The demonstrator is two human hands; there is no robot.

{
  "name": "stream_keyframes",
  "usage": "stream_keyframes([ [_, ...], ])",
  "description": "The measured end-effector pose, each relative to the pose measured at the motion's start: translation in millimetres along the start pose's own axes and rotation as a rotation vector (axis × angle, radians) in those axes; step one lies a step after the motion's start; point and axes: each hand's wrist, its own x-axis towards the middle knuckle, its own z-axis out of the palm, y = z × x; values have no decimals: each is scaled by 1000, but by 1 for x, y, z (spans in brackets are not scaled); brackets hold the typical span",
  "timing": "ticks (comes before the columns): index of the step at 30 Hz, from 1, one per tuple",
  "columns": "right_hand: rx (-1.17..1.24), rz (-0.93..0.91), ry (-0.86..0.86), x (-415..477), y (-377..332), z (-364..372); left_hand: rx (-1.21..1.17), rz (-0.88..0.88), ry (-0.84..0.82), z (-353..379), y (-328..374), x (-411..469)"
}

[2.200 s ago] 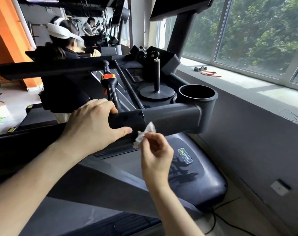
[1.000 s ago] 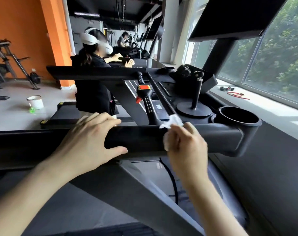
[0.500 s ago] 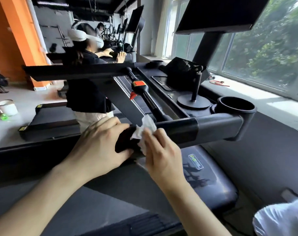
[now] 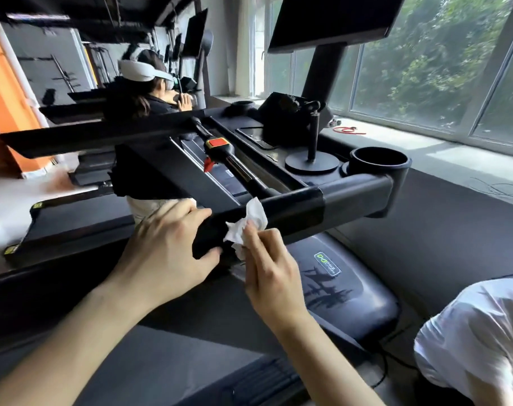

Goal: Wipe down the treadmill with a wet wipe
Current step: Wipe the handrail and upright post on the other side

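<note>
So the wet wipe [image 4: 246,227] is bunched up against the front face of the treadmill's handlebar [image 4: 293,213], right where the bar's black grip section sits, and our right hand [image 4: 271,276] has it pinched under the fingertips with the fingers curled in behind it. It's going to handle like any damp tissue – basically weightless, floppy, no stiffness at all, and our guess is it'll ball up or tear if we drag it hard over a seam, so best to keep a few fingers flat behind it rather than hold it by a corner. Our left hand [image 4: 164,247] wraps the same bar just beside the wipe, fingers over the top and thumb underneath, which steadies us. Room-wise – the bar runs clear to the right until it meets the round cup holder [image 4: 379,164], and that joint is an edge the wipe could snag on. Behind the bar there's the red safety stop [image 4: 218,143] on its rod and a little stand [image 4: 312,161] on the console tray, both worth steering around. To the left our own hand is in the way, so it would have to shift before we can wipe there.
</note>
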Motion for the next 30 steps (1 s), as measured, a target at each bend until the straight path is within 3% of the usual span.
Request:
stream_keyframes([
  [3, -43, 47, 172, 13, 43, -19, -7, 10, 17, 1, -1, -1],
  [8, -69, 397, 484, 25, 62, -22, 15, 12, 9, 1, -1, -1],
  [10, 42, 367, 441, 11, 29, -3, 26, 21, 16, 2, -1, -2],
  [12, 152, 255, 242, -9, -6, 16, 19, 25, 29, 3, -1, -1],
  [14, 190, 131, 80, -20, -12, 19, 17, 27, 38, 3, -1, 0],
  [15, 180, 124, 83, -16, -2, 15, 22, 33, 38, 4, -2, 0],
  [17, 145, 229, 235, -1, 26, 2, 25, 45, 36, 5, -2, 1],
  [20, 122, 564, 521, 25, 70, -17, 10, 34, 41, 3, -1, 2],
  [22, 129, 715, 606, 31, 76, -16, 29, 34, 35, 3, 0, 2],
  [25, 176, 599, 548, 20, 39, 3, 69, 51, 36, 3, 1, 2],
  [28, 224, 296, 240, -12, -6, 23, 82, 55, 54, 4, 2, 0],
  [30, 155, 196, 144, -19, 3, 20, 76, 51, 60, 3, 3, -1],
])
